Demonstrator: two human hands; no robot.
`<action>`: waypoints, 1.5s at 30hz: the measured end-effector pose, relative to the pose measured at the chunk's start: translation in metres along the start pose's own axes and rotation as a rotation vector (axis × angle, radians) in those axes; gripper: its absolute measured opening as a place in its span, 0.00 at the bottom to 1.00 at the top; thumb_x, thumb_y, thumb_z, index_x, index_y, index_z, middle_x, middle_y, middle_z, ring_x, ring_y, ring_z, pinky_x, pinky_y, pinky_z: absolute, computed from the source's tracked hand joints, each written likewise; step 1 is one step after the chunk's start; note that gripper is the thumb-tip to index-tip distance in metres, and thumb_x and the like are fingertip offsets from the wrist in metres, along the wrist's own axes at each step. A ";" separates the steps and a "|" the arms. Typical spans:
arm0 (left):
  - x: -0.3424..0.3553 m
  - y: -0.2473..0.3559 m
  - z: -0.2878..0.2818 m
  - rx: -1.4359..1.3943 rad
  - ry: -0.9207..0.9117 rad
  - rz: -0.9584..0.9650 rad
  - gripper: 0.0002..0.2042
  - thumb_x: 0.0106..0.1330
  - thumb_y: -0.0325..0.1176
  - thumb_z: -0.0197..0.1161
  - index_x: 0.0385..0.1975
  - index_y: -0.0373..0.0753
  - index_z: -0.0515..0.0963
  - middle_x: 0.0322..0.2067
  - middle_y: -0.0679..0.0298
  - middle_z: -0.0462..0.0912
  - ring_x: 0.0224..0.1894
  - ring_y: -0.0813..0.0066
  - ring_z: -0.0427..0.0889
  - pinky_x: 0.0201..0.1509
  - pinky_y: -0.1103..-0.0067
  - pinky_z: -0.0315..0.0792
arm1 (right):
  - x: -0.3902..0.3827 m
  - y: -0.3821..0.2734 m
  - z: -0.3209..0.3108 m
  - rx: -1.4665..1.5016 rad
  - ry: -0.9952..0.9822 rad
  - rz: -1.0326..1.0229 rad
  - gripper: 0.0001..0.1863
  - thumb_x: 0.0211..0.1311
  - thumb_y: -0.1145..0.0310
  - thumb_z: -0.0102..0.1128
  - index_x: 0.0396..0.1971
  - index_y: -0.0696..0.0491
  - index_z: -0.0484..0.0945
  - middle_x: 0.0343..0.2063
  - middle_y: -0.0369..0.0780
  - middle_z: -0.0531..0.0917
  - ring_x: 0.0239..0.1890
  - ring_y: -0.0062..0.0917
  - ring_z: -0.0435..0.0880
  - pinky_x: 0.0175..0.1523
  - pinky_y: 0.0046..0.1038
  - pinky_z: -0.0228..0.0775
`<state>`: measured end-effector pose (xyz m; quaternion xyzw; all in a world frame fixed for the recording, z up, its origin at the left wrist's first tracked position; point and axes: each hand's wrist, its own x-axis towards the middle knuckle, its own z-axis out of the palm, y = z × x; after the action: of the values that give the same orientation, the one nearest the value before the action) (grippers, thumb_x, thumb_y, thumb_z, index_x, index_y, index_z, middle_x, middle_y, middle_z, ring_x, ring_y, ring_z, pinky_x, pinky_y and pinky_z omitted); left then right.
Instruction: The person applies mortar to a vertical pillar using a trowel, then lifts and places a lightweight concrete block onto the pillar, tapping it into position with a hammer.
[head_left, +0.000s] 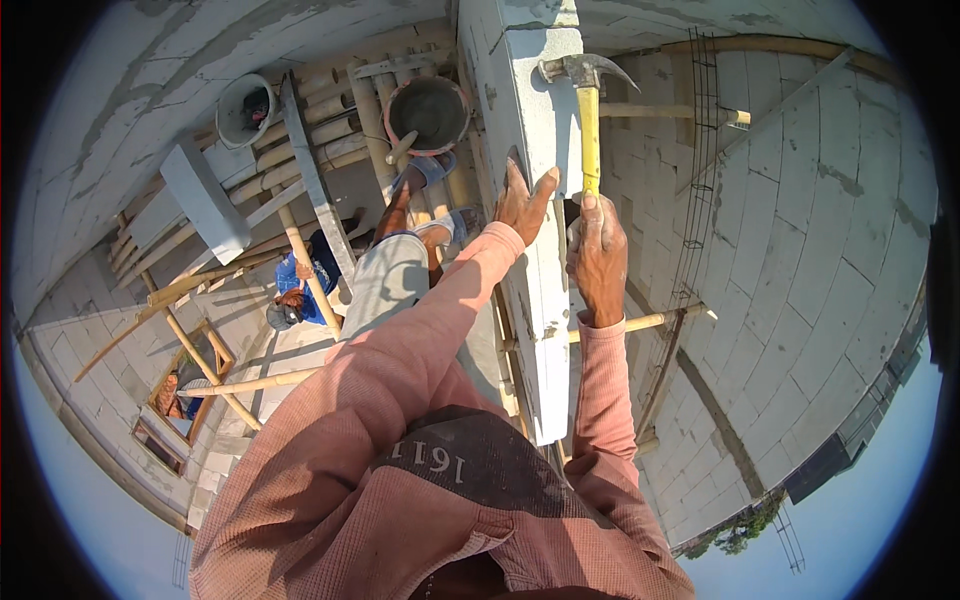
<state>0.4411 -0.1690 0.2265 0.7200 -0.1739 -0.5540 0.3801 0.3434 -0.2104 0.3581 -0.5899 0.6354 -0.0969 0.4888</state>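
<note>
Head view: right fingers (592, 222) grip a metal-headed hammer (588, 135) beside chalky blockwork (544, 125).

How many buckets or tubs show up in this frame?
2: a pale bucket at the upper left, and a reddish tub of grey mix to its right. More may be hidden beneath the bamboo poles.

Pale block walls (790, 270) streaked with grey mortar (842, 180) rising across my remote view, bamboo poles (265, 382), a wooden window frame (222, 343), strong sunlight and shadows, green foliage (740, 530) against blue sky (882, 470)
</note>
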 end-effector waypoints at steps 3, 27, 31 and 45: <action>0.004 0.004 0.004 -0.001 0.014 -0.012 0.59 0.60 0.73 0.48 0.71 0.19 0.43 0.68 0.28 0.55 0.72 0.38 0.57 0.75 0.65 0.52 | 0.000 0.003 0.009 0.030 0.113 -0.194 0.26 0.79 0.48 0.40 0.36 0.57 0.74 0.15 0.34 0.67 0.15 0.17 0.63 0.23 0.25 0.59; 0.015 0.049 -0.063 -0.394 -0.262 -0.152 0.58 0.53 0.69 0.64 0.77 0.46 0.38 0.74 0.40 0.38 0.76 0.39 0.35 0.72 0.43 0.40 | -0.075 0.018 -0.034 0.611 0.201 0.226 0.23 0.77 0.47 0.43 0.43 0.53 0.75 0.13 0.29 0.65 0.09 0.10 0.59 0.12 0.18 0.49; 0.059 0.098 -0.079 -0.323 -0.295 -0.161 0.61 0.49 0.75 0.65 0.77 0.52 0.38 0.74 0.38 0.37 0.75 0.31 0.34 0.69 0.34 0.40 | -0.105 0.038 -0.053 0.607 0.319 0.298 0.25 0.77 0.46 0.43 0.43 0.55 0.75 0.13 0.30 0.65 0.08 0.11 0.60 0.12 0.18 0.51; 0.085 0.077 -0.077 -0.077 -0.294 -0.031 0.42 0.58 0.65 0.66 0.67 0.45 0.65 0.57 0.57 0.76 0.60 0.61 0.76 0.59 0.57 0.72 | -0.108 0.057 0.011 -0.028 0.208 0.058 0.20 0.78 0.56 0.46 0.48 0.59 0.76 0.24 0.50 0.77 0.24 0.39 0.76 0.33 0.35 0.69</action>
<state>0.5535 -0.2490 0.2344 0.6185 -0.1951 -0.6657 0.3692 0.2953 -0.0977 0.3680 -0.5648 0.7006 -0.1347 0.4147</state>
